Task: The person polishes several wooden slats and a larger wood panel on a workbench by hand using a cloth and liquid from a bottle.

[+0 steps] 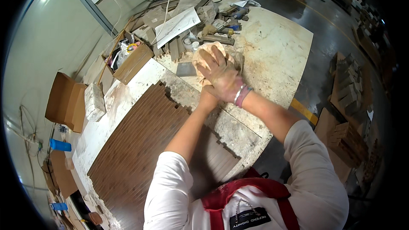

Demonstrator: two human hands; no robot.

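Note:
My right hand (pixel 223 81), in a stained thin glove with a silvery band at the wrist, lies with its fingers stretched out over a crumpled peach-coloured cloth (pixel 198 62). Against it from below comes my left hand (pixel 208 98); its fingers are hidden behind the right hand and the cloth, so its grip does not show. Both hands are at the middle of the worktable (pixel 279 44). Just left of the cloth lies a small grey block (pixel 185 69). Nearer to me, a large panel of narrow brown wooden strips (pixel 145 145) with stepped ends covers the table.
Beyond the hands are small white bottles (pixel 195 46), a yellow-and-dark power tool (pixel 228 30), a white sheet (pixel 178 25) and loose wood strips. At left stand a filled cardboard box (pixel 134 64), an open box (pixel 66 102) and a whitish wrapped block (pixel 94 102).

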